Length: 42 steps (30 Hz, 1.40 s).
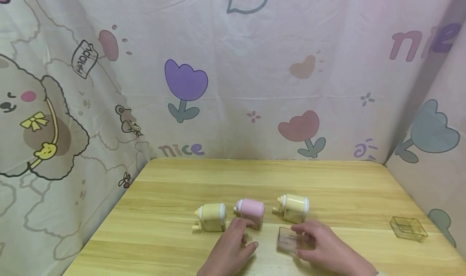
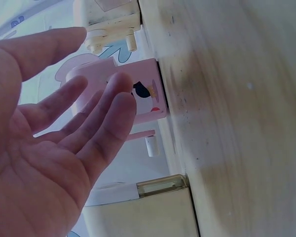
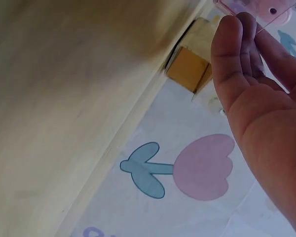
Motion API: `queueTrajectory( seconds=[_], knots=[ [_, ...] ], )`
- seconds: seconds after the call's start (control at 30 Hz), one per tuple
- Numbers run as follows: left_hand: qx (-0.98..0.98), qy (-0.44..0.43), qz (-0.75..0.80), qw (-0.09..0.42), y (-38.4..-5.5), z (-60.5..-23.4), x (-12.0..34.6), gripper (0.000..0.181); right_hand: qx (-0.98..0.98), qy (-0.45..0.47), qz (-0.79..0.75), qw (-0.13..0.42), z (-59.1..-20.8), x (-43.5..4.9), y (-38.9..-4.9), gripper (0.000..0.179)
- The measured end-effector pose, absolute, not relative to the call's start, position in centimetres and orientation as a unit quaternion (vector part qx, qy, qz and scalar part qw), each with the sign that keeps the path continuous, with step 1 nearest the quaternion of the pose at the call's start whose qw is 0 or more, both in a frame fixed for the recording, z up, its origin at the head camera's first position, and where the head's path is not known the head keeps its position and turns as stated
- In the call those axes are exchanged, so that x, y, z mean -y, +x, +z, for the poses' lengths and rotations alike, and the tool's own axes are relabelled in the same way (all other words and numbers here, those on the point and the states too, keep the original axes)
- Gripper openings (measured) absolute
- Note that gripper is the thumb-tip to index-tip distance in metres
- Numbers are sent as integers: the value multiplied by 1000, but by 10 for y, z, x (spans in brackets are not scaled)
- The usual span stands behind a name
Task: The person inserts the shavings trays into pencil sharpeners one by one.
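Observation:
A pink hand-crank pencil sharpener (image 1: 253, 209) stands between two pale yellow sharpeners, one on the left (image 1: 212, 217) and one on the right (image 1: 295, 207). My left hand (image 1: 233, 245) is at the front of the pink one, its fingers loosely spread and holding nothing. Whether a fingertip touches the pink body (image 2: 144, 103) cannot be told. My right hand (image 1: 320, 243) pinches a clear, pink-tinted shavings drawer (image 1: 285, 240) in front of the right yellow sharpener. In the right wrist view, only an edge of that drawer (image 3: 226, 7) shows beyond the fingers.
A transparent yellow drawer (image 1: 407, 228) lies near the table's right edge. The wood-grain table (image 1: 174, 179) meets a patterned cloth (image 1: 233, 118) at the back, and cloth hangs at both sides too.

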<state>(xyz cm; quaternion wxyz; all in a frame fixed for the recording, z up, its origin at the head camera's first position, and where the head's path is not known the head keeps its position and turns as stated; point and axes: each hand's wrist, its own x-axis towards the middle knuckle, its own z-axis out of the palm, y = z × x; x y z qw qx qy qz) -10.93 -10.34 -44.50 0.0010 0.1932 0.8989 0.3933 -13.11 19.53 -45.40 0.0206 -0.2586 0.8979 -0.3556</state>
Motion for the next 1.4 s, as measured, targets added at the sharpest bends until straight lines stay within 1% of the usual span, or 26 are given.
queueTrajectory(
  seconds=[0.33,0.57,0.83,0.93,1.03,1.1,1.17,1.27,1.33,1.4],
  knots=[
    [-904,185,386,0,-110,-443,102,36,-896,-300,-328,-13,-455,-185,-136,52],
    [-908,183,376,-20,-109,-442,100,40,-887,-330,-322,-39,-458,-181,-139,56],
    [-905,178,384,-47,-111,-442,97,49,-878,-343,-331,-49,-460,-179,-143,55],
    [-905,170,386,-55,-111,-443,96,51,-877,-338,-338,-44,-461,-179,-142,55],
    [-903,161,390,-74,-112,-444,94,52,-877,-334,-343,-37,-462,-180,-142,56],
    [-901,156,395,-86,-113,-445,93,59,-878,-330,-344,-33,-462,-180,-142,55],
    [-902,152,396,-87,-114,-444,93,71,-879,-327,-345,-28,-462,-180,-142,55],
    [-913,150,374,-63,-114,-443,92,90,-880,-323,-347,-25,-462,-180,-141,55],
    [-922,154,353,-45,-114,-442,91,94,-881,-321,-347,-26,-462,-181,-140,55],
    [-928,160,333,-36,-114,-441,90,94,-881,-321,-347,-29,-462,-181,-140,55]
  ],
)
